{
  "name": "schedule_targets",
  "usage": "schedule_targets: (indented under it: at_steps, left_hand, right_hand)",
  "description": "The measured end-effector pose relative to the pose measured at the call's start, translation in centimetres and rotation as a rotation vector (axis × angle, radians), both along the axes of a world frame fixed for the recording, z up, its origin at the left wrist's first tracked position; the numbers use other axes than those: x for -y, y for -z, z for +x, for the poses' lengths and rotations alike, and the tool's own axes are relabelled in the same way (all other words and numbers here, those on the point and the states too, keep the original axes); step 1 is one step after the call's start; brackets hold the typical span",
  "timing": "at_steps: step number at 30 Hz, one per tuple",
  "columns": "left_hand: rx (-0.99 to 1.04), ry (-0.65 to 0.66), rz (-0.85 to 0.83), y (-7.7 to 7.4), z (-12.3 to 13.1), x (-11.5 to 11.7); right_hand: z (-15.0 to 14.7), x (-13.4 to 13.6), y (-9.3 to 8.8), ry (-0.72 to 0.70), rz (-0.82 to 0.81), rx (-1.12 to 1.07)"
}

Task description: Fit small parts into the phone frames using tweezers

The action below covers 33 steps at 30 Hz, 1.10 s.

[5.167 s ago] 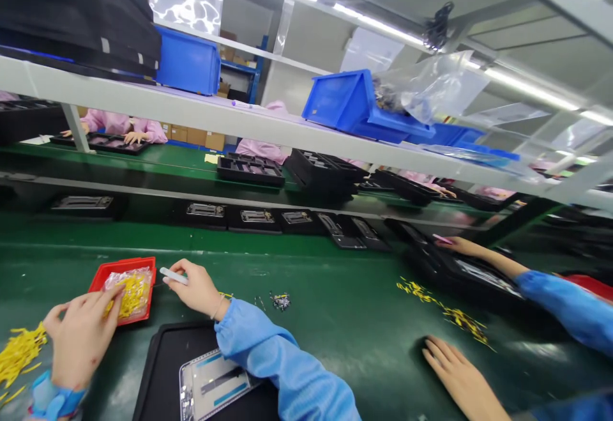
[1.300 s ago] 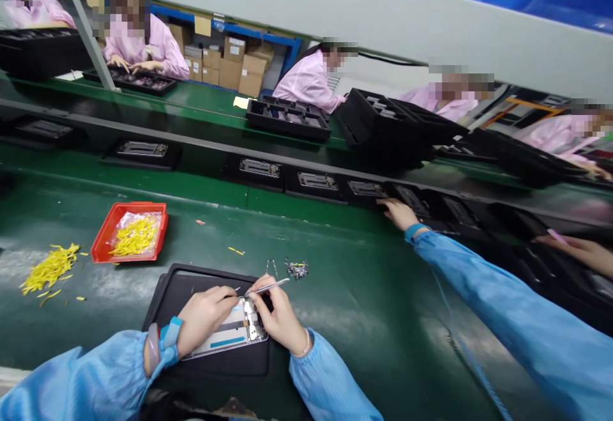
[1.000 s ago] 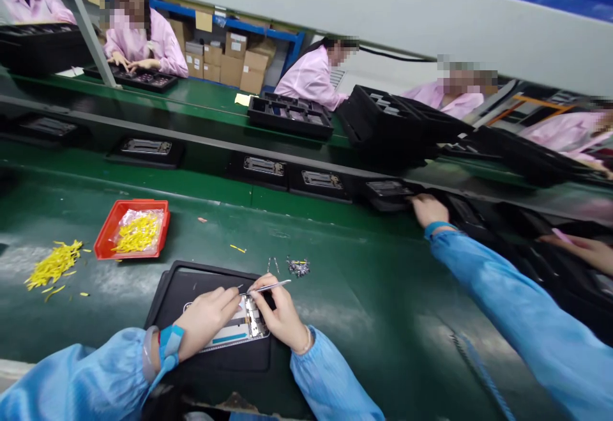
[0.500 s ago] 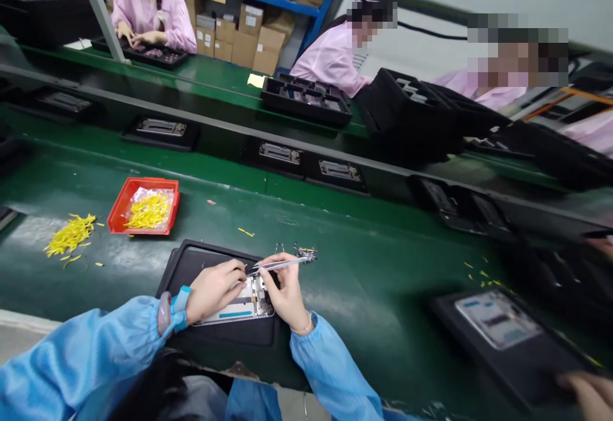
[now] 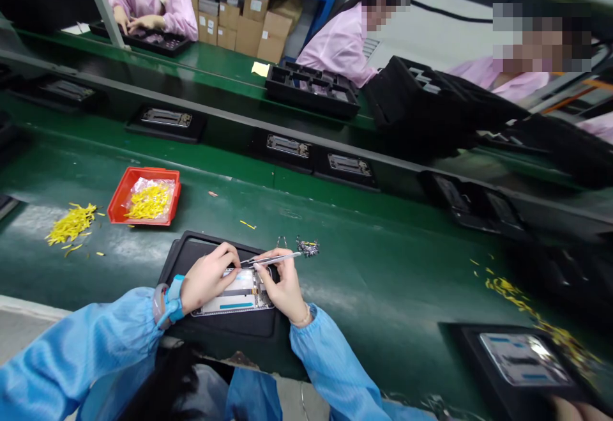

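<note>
Tweezer work seemingly in hand: right hand [image 5: 286, 285] pinches tweezers [image 5: 282, 257] at far edge of device frame [image 5: 221, 299], near right edge of black tray [image 5: 184, 253]; left hand [image 5: 208, 280] alongside, can't tell grip. Next likely needs steady tips.

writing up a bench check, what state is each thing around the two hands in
Device: open-faced, inner parts showing, partly covered by the left hand
Black tray: under the device
Tweezers: held in the right hand; tips too small to judge
Red bin: open-topped, holding yellow strips
Yellow heap: loose, spilling at its edges
Metal bits: loose, bunched
</note>
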<state>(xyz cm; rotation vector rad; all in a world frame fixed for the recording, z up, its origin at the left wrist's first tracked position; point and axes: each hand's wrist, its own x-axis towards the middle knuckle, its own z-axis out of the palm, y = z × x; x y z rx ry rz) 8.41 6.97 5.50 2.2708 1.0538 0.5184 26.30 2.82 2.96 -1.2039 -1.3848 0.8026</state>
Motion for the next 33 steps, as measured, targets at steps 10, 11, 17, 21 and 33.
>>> schedule_targets:
  at_steps: [10, 11, 17, 21, 33]
  left_hand:
    - [0.013, 0.059, -0.008, 0.1, -0.3, 0.0]
    - [0.031, 0.064, 0.000, 0.1, -0.3, 0.0]
    - [0.009, 0.039, 0.005, 0.1, -0.4, -0.2]
    - [-0.075, 0.029, -0.001, 0.1, -0.6, -0.2]
    - [-0.179, 0.331, 0.315, 0.4, -2.3, 0.4]
  right_hand:
    - [0.1, 0.1, -0.5, -0.001, 0.012, -0.030]
    - [0.1, 0.0, -0.6, -0.007, 0.008, -0.014]
    - [0.1, -0.2, -0.9, -0.042, -0.035, 0.029]
    - [0.3, -0.5, -1.2, -0.081, -0.081, -0.016]
    - [-0.2, 1.2, -1.3, -0.044, -0.065, -0.020]
